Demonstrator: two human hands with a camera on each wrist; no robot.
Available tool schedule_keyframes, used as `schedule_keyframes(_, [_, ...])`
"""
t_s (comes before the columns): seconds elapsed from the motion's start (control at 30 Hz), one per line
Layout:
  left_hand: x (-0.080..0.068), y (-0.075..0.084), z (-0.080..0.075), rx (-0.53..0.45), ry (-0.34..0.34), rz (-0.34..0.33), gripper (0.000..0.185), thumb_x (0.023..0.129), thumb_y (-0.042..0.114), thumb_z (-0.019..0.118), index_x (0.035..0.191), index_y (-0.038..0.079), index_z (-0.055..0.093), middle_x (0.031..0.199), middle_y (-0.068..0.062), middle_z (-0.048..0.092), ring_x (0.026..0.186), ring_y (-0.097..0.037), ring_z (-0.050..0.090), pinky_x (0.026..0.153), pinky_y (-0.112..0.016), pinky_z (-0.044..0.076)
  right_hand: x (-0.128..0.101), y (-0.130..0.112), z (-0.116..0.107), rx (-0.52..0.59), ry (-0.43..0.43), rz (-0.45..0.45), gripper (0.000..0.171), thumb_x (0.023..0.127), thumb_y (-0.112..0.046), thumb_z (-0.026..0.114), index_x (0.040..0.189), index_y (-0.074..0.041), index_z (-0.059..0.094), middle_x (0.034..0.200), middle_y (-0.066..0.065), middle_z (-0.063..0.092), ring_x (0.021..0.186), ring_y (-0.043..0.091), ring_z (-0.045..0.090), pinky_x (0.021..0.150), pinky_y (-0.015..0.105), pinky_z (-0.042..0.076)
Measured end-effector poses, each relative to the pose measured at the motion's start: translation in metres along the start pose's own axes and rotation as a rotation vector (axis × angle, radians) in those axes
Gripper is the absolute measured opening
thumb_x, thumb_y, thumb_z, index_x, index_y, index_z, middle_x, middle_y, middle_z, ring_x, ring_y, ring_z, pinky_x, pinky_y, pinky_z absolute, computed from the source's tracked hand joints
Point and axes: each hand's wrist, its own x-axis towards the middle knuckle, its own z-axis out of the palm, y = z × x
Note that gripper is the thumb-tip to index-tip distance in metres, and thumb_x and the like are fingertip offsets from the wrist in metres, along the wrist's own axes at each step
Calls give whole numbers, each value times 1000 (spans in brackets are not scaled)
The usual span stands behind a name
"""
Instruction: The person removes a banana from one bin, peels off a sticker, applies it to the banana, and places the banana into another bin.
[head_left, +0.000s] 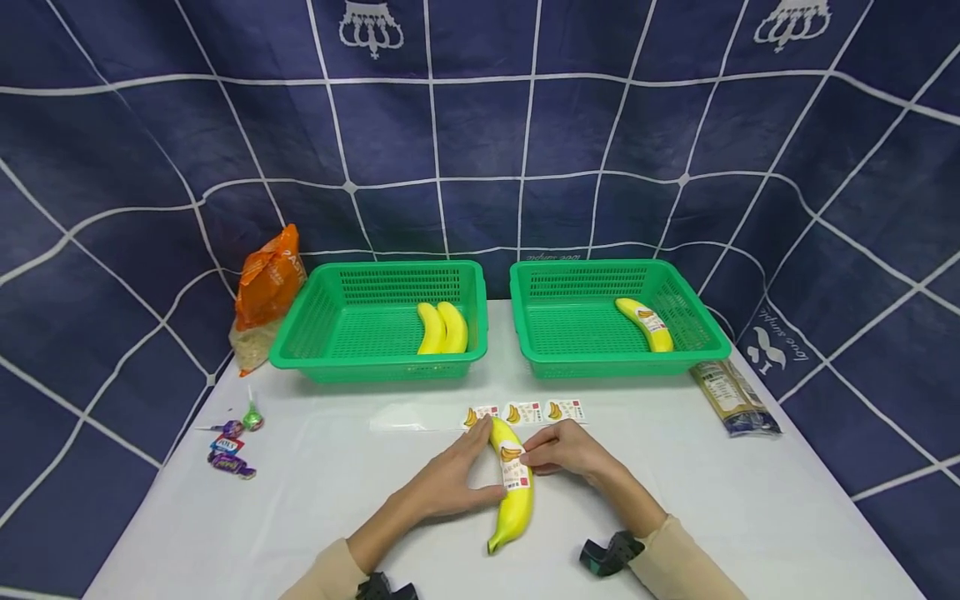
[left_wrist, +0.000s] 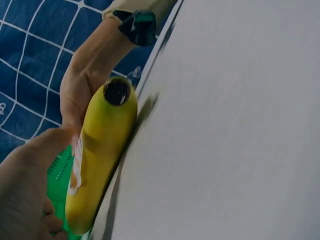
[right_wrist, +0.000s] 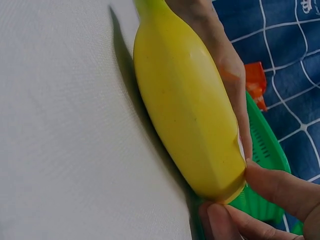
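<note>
Banana (head_left: 513, 487) lies flat on the bench (head_left: 750, 500), nearest the camera, between both hands. Long axis runs roughly near-to-far, slightly tilted: stem end points toward the camera and a bit left, blunt tip points away toward the sticker strip (head_left: 525, 412).

Left hand (head_left: 450, 479) sits on the banana's left flank, fingers straight and laid along the far half, palm touching the fruit (bracing, not wrapped). Right hand (head_left: 566, 450) is on the banana's right side at the label (head_left: 513, 467), fingertips curled in and pressing or pinching the label edge onto the peel. Right wrist view shows those fingertips (right_wrist: 270, 187) touching the blunt tip end. Both hands touch the banana; the right is the one working the label, the left only steadies.

Relative to the banana:
- sticker strip just beyond its far tip, three banana stickers on clear backing
- left basket (head_left: 315, 333) farther beyond and left, holding two bananas (head_left: 442, 327) (no labels that I can see)
- right basket (head_left: 697, 325) beyond and right, holding one labelled banana (head_left: 645, 323)
- candies (head_left: 231, 446) well off to the left
- orange bag (head_left: 267, 279) far left, beside the left basket
- flat packet (head_left: 735, 398) off to the right
</note>
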Motion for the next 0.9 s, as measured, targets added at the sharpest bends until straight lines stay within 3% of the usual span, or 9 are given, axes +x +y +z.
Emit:
schedule_keyframes(0.1, [-2, 1, 5, 20, -14, -13, 110, 79, 78, 53, 158, 13, 11, 166, 2, 6, 152, -20, 15, 121, -43, 26, -1, 0, 2, 0, -8, -11, 32, 79, -17, 80, 99, 6, 72, 86, 9, 74, 74, 16, 72, 69, 33, 62])
schedule_keyframes(0.4, [-2, -2, 14, 80, 9, 26, 111, 79, 77, 54, 156, 8, 16, 165, -3, 7, 152, -20, 13, 122, -42, 23, 0, 2, 3, -4, -13, -28, 37, 79, -19, 80, 104, 7, 69, 91, 12, 75, 80, 17, 73, 73, 32, 61])
schedule_keyframes(0.7, [-3, -1, 15, 66, 8, 13, 110, 79, 79, 53, 157, 10, 15, 166, -1, 6, 153, -17, 12, 122, -42, 24, -10, -13, 20, -311, 147, -82, 52, 73, -30, 84, 109, 2, 67, 93, 5, 70, 79, 11, 65, 69, 26, 56])
schedule_keyframes(0.9, [-4, -2, 14, 66, 12, 17, 110, 79, 78, 53, 157, 10, 15, 165, 0, 6, 153, -16, 11, 123, -41, 22, -14, -21, 34, -434, 195, -71, 63, 72, -34, 85, 119, 3, 63, 100, 8, 69, 82, 14, 63, 66, 27, 53])
